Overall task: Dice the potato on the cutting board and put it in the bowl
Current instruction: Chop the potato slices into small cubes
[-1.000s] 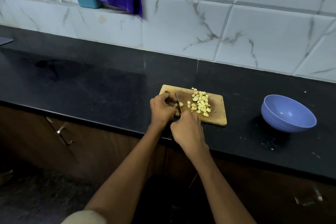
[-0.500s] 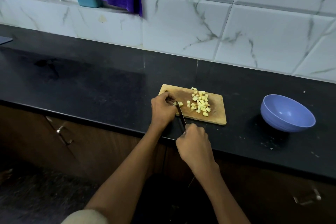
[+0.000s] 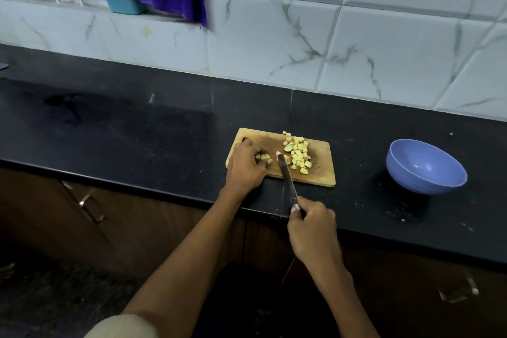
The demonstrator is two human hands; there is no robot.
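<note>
**Operator:** Head view, the only one I had. The right hand had drawn back toward the body since the pictures a second earlier. It sat off the near edge of the bench, fingers curled round the handle of the knife. The blade ran forward over the cutting board, and its tip lay just beside the pile of diced potato.

**Supervisor:** And the left hand?

**Operator:** The left hand remained on the left part of the board, fingers curled over the last uncut potato piece. That piece was small and partly hidden by the fingers. One loose cube lay between it and the knife tip.

**Supervisor:** Meaning for the task?

**Operator:** I judged that a cutting stroke had ended and the knife had been pulled clear. Dicing looked nearly complete, with only the held remnant left to cut. The bowl stood well apart on the right of the bench, and I saw no potato in it. Transfer had not begun.
</note>
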